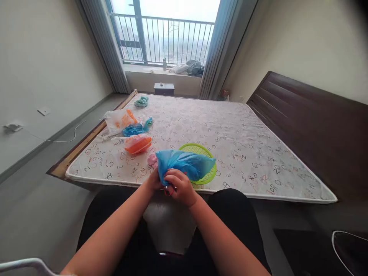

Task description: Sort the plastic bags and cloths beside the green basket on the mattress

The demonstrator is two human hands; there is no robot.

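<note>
Thin, crinkly blue plastic bag (pixel 185 164) here, bunched up and puffy, lying at the near edge of the mattress (pixel 244 145) and spilling over a round lime-green plastic basket (pixel 211 177) with a slotted mesh rim. Both hands are gathered at the bag's left end, right at the mattress edge. The left hand (pixel 153 180) is tucked under and behind the bunched plastic, fingers curled closed on it as far as I can see, though most of them are hidden. The right hand (pixel 180 186) is fisted over the front, knuckles up, pinching the gathered neck; something small and red peeks out below it, can't tell what. Both forearms come in from the bottom, bare, angled toward each other so the wrists nearly meet.

Just left of the bag sits a soft pink lump (pixel 152 160), touching or nearly so. Farther toward the left edge: a glossy orange bundle (pixel 138 144), a twisted blue bag (pixel 135 129), and a clear bag with orange inside (pixel 119 119). A teal coil (pixel 142 101) sits near the far left corner. The mattress cover is pale, printed with scattered letters.
</note>
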